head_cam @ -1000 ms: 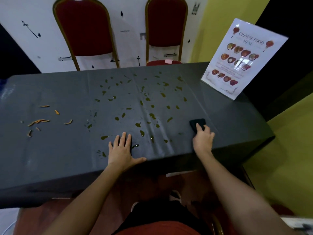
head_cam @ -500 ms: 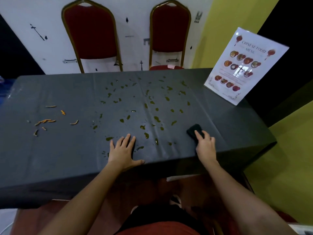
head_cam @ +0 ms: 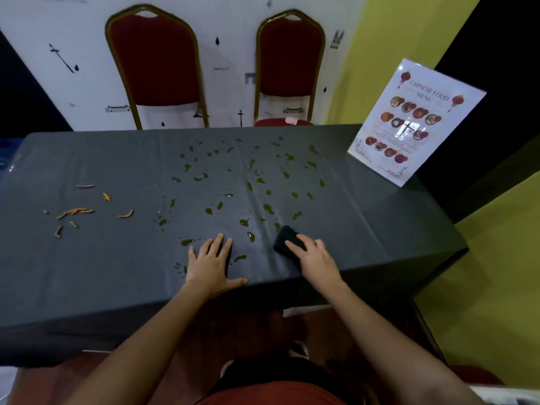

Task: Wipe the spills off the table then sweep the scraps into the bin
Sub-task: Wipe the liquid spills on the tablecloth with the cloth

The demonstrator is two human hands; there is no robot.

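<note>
A dark grey cloth covers the table [head_cam: 96, 267]. Several greenish-yellow spills [head_cam: 267, 208] dot its middle, from the far edge to near my hands. Several orange scraps [head_cam: 75, 212] lie on the left part. My right hand [head_cam: 314, 260] presses a black wiping cloth [head_cam: 285, 239] flat on the table at the near right edge of the spills. My left hand [head_cam: 211, 266] rests flat on the tablecloth with fingers spread, beside a few spills. No bin is in view.
A standing menu card [head_cam: 415, 121] occupies the table's far right corner. Two red chairs [head_cam: 157, 62] with gold frames stand behind the table against a white wall. A yellow wall lies to the right.
My right hand has slid the black cloth to the left along the near edge, towards my left hand. The left hand has stayed flat in place.
</note>
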